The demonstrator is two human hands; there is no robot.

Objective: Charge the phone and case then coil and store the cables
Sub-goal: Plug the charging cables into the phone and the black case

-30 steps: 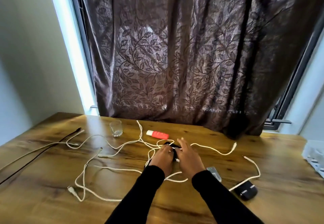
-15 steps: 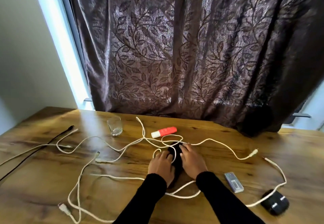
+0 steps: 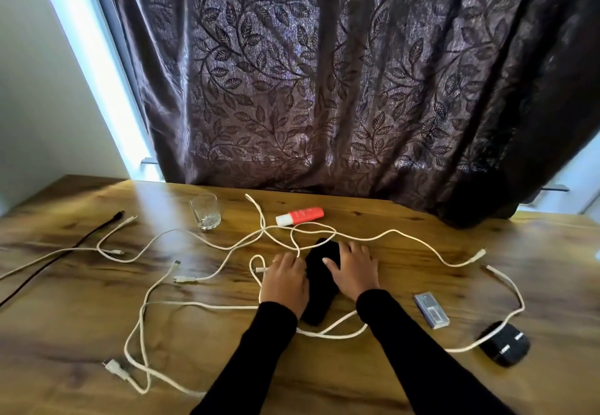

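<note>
On the wooden table (image 3: 422, 239), a black phone (image 3: 319, 288) lies between both hands. The left hand (image 3: 285, 280) rests beside it, pinching a white cable (image 3: 259, 269) end; the right hand (image 3: 355, 270) lies flat, fingers spread over the phone's edge. White cables sprawl around, one reaching a black charger (image 3: 505, 343) at right.

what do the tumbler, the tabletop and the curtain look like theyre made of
Tumbler: clear glass by the look, since the wood grain shows through it; clear plastic can't be ruled out.
Tabletop: wood or a wood-look laminate, with brown grain and knots and a slightly glossy finish that reflects the window light.
Curtain: woven fabric, dark brown with a faintly shiny leaf pattern, hanging in soft folds.
</note>
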